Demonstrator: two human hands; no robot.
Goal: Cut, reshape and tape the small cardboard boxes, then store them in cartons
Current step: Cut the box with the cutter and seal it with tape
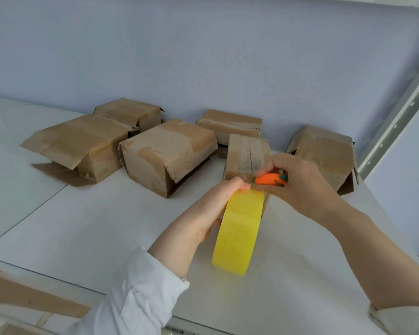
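Yellow tape roll (237, 233) is gripped in the left hand (213, 209), close beside the right hand (298, 180) pinching an orange carrot-shaped cutter (270, 178), maybe cutting tape on the small cardboard box (248, 153) at one o'clock; five more boxes (167, 153) are not in cartons yet.

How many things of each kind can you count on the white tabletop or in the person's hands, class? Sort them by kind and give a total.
Cardboard boxes: 6
Yellow tape roll: 1
Orange carrot-shaped cutter: 1
Total: 8
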